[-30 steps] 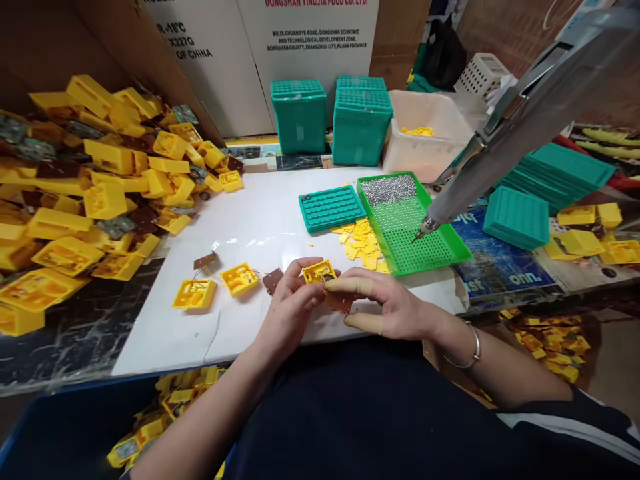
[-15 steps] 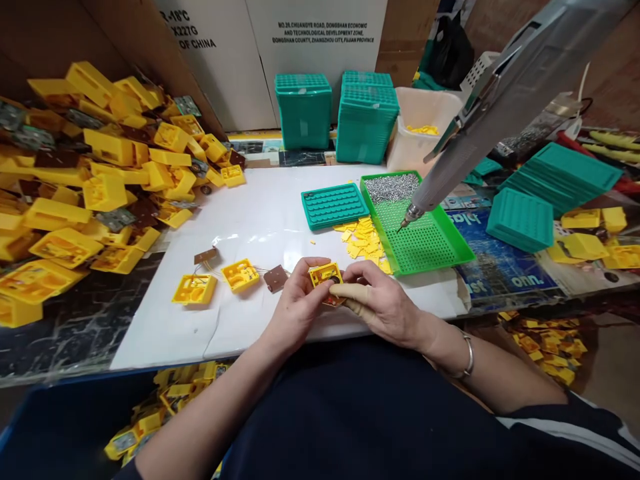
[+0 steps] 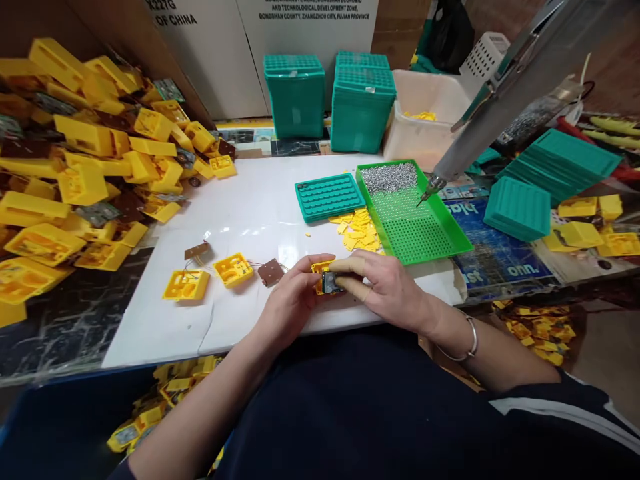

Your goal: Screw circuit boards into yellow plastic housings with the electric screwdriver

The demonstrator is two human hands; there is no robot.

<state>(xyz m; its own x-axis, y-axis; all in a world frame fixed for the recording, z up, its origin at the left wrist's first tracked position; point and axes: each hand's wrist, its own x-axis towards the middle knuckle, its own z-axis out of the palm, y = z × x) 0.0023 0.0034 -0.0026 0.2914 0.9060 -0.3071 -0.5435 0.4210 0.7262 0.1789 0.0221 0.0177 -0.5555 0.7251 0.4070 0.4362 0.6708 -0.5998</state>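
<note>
Near the front edge of the white work surface (image 3: pixel 250 220), my left hand (image 3: pixel 289 300) grips a small yellow plastic housing (image 3: pixel 317 269) from its left side. My right hand (image 3: pixel 383 287), with pale covers on some fingers, holds a circuit board (image 3: pixel 330 283) at the housing's opening. The board's grey and dark face is up and hides most of the inside. To the left lie two more open yellow housings, one nearer (image 3: pixel 186 285) and one beside it (image 3: pixel 233 269), wired to brown circuit boards, one of them a brown board (image 3: pixel 271 272) close to my left hand.
A green tray (image 3: pixel 450 230) of small screws stands right of centre, with a hanging electric screwdriver (image 3: pixel 450 157) above it. Yellow flat pieces (image 3: pixel 359 230) and a teal tray (image 3: pixel 327 199) lie beside it. Yellow housings (image 3: pixel 85 193) are heaped left; teal stacks (image 3: pixel 295 100) stand behind.
The circuit board has been turned over onto the housing's opening, its grey face now up. My right fingers have shifted onto it. The view has tilted slightly down.
</note>
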